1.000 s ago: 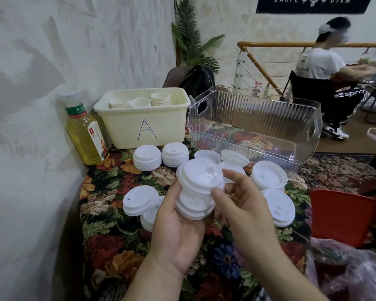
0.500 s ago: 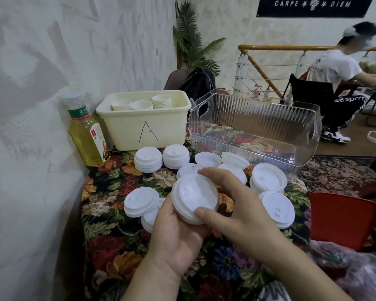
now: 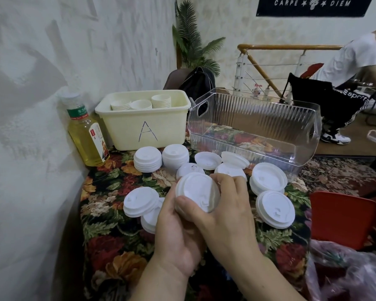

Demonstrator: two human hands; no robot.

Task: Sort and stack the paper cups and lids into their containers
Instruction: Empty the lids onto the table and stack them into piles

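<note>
Cups (image 3: 140,103) sit stacked in bin A (image 3: 143,122), but both hands, left (image 3: 178,233) and right (image 3: 224,213), grasp one lid stack (image 3: 197,192) while other lids (image 3: 268,178) crowd the table (image 3: 117,242) and the clear bin (image 3: 258,127) holds none.

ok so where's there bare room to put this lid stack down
The clear bin is empty: only tablecloth shows through its floor. Bare cloth also lies between the bottle and the left lid stacks, and near the front edge below both hands. Crowded: the strip of lids before both bins.
</note>
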